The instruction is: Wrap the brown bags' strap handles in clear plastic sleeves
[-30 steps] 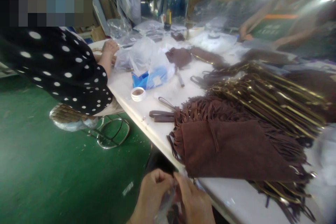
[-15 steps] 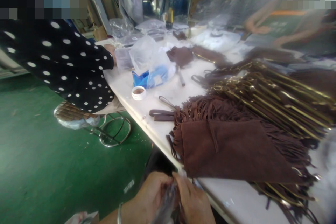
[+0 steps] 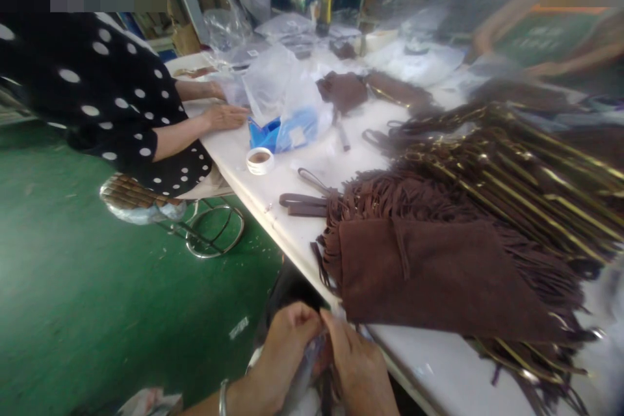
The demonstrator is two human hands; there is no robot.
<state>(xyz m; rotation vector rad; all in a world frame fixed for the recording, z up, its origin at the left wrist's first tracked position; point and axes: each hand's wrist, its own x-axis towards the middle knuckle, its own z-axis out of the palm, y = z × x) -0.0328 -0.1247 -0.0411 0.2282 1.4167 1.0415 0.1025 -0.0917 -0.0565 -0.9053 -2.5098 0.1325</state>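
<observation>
My left hand and my right hand meet below the near edge of the white table, low in the head view. Both pinch a thin clear plastic bag held between them, with something dark inside that I cannot make out. Just above my hands a brown suede fringed bag lies flat on the table, topping a stack of like bags with gold chains.
A person in a black polka-dot top sits on a stool at the left, a hand resting by a clear bag with blue packets. A tape roll and brown straps lie on the table. Green floor lies left.
The seated person's hand has come forward onto the table beside the clear bag. My hands stay pinched together on the plastic; the view has shifted slightly.
</observation>
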